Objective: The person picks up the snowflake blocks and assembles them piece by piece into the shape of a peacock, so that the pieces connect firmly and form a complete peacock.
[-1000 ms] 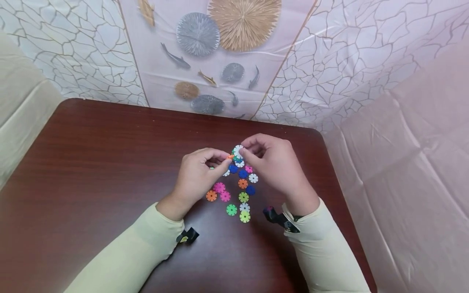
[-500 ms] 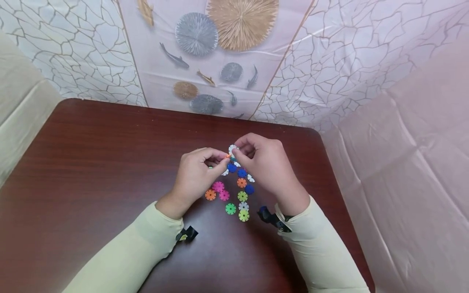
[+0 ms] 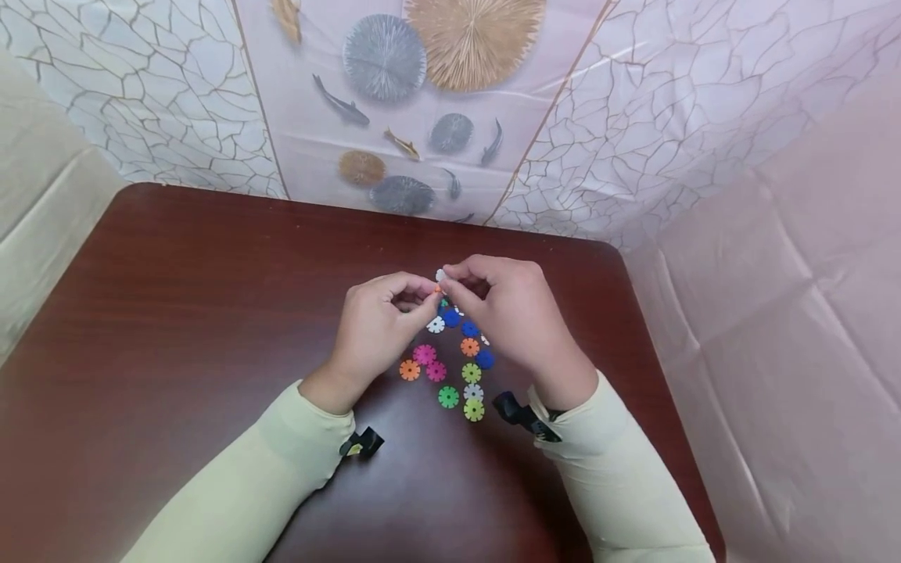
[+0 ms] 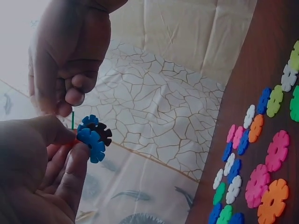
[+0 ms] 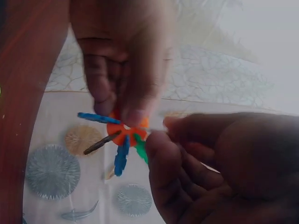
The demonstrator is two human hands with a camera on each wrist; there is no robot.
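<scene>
Above the table, my left hand (image 3: 373,320) pinches an orange notched interlocking disc (image 5: 113,129) between thumb and fingers. Slotted around its rim are blue discs (image 4: 91,144), a dark brown disc (image 4: 105,134) and a green disc (image 5: 140,149), fanning outward like spokes. My right hand (image 3: 510,309) pinches a white notched disc (image 3: 440,275) between thumb and forefinger, right at the orange disc's edge. In the right wrist view the white disc appears nearly edge-on and blurred, and fingertips cover much of the orange one.
Several loose notched discs lie on the dark red wooden table (image 3: 211,313) below the hands, including a pink disc (image 3: 425,354), an orange loose disc (image 3: 410,370) and a yellow-green disc (image 3: 474,410). Patterned cloth (image 3: 450,188) hangs behind the table's far edge.
The right hand has moved left, bringing the white disc up to the orange one. The white disc has turned from face-on to partly hidden behind the fingers. The left hand stays nearly in place.
</scene>
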